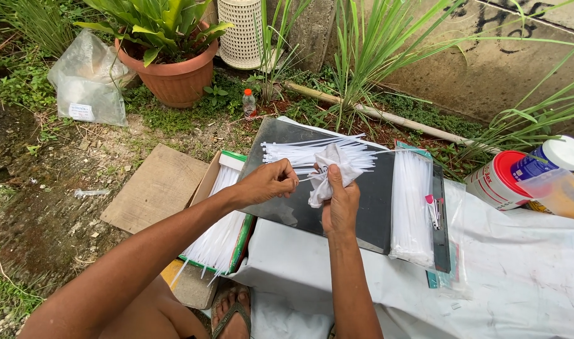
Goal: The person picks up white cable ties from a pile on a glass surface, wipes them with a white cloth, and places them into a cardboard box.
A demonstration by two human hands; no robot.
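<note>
Two bare hands work over a dark board. Right hand is closed in a fist-like grip around a crumpled white cloth, thumb up, cloth bunched above and left of the knuckles. Left hand just left of it, fingers pinched shut on the end of a thin white cable tie that runs right into the cloth. The two hands are close, not touching as far as can be told.

Just beyond the hands, a loose fan of white cable ties lies on the far part of the board, tips pointing right. Right of the hands, a clear bag of white ties lies lengthwise on the board, with a small pink-and-white clip-like item on its right edge; kind unclear. Board rests on a table covered with a white sheet.

Left of the board, an open cardboard box with green trim holds more white ties. A flat cardboard piece lies on the ground left of that. A sandalled foot shows at near bottom.

Far right: a red-and-white can, a blue jar with white lid, an orange translucent container. Far left: a terracotta plant pot, a plastic bag, a small bottle with orange cap.
</note>
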